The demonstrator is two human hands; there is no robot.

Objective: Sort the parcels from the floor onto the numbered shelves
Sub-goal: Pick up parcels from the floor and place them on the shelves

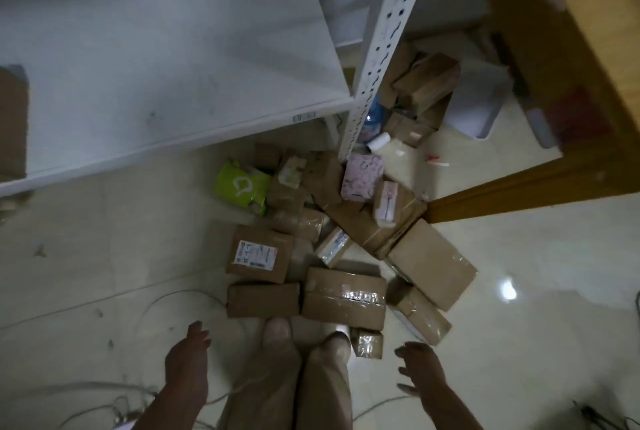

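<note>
While both hands hang low and hold nothing, a white shelf [156, 48] at the upper left carries one brown box [12, 121] at its far left edge. The left hand [188, 357], lower left, has loose, straight fingers. The parcels [343, 294] lie in a heap on the floor [86, 256] in the middle: a green bag [240, 183], a box with a white label [258, 254], taped brown boxes [429, 263], a pink packet [362, 176]. The right hand [419, 370], lower right, has its fingers spread.

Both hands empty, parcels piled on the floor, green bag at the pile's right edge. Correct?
No: the head view shows the green bag at the pile's left edge. Left hand and right hand are empty, parcels piled on the floor.
</note>
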